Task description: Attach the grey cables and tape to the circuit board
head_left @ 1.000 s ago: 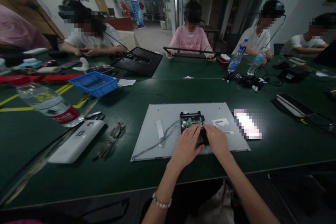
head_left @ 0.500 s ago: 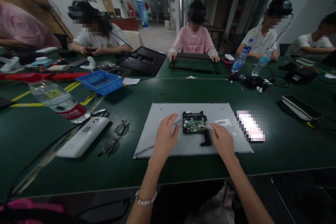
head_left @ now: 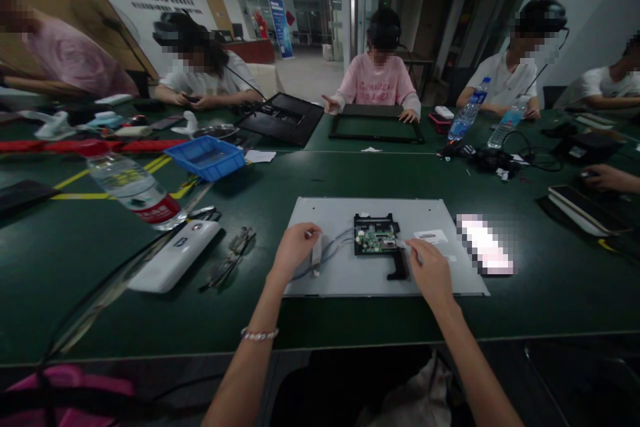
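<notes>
A flat light-grey panel (head_left: 345, 285) lies before me, bearing a black bracket (head_left: 399, 267) with a green circuit board (head_left: 376, 239) on it. Left of the board, my left hand (head_left: 295, 250) is pinched closed at the top of a narrow pale strip (head_left: 317, 253). A grey cable (head_left: 327, 255) curves from the board past this strip. My right hand (head_left: 431, 270) is closed in a pinch at the board's right edge; a small pale bit shows at the fingertips, too small to name.
A lit phone (head_left: 484, 243) lies right of the panel. To the left are eyeglasses (head_left: 230, 259), a white power bank (head_left: 175, 257), a water bottle (head_left: 135, 190) and a blue tray (head_left: 207, 159). Across the table a person handles a black frame (head_left: 377, 139); other people sit alongside.
My left hand has moved left, away from the board, and the pale strip now shows at its fingers. My right hand stays by the board's right edge. The view has shifted slightly.
</notes>
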`<state>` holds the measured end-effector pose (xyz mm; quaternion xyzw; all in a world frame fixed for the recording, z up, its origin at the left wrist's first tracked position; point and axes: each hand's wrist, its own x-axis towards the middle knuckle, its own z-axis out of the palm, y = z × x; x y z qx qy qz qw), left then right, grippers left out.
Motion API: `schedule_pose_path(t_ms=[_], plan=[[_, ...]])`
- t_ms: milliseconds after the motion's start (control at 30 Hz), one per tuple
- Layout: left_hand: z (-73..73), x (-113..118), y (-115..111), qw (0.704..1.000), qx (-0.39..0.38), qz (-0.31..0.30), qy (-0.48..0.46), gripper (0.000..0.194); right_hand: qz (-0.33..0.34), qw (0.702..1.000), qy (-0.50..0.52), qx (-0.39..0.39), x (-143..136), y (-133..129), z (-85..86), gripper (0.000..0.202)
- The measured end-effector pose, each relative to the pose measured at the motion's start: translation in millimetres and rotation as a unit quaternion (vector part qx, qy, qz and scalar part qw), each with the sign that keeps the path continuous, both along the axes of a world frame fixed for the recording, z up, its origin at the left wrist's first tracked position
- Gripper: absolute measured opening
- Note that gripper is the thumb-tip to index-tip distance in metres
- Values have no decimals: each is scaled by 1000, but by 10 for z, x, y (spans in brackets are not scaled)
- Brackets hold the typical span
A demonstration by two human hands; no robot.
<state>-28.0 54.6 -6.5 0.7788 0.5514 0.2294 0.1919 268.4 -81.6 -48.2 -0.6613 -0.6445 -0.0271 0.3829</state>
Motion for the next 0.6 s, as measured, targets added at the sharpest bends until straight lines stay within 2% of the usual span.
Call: schedule_pose_path(t_ms=[167, 267, 367, 500, 600], plan=[[216, 67, -114, 993, 30, 19, -110, 24, 0, 999, 11, 33, 12, 1, 36, 32], [272, 125, -215, 991, 23, 27, -128, 25, 23, 998, 25, 61, -59, -7, 122, 34], [199, 194, -293, 994, 21, 27, -105, 23, 74, 995, 35, 57, -242, -13, 234, 35], [35, 239, -324, 997, 10, 34, -66, 23, 162, 987, 19, 8, -582, 10, 360, 37], [1, 244, -332, 998, 4, 44, -39, 22, 220, 975, -11, -19, -810, 41, 411, 37]])
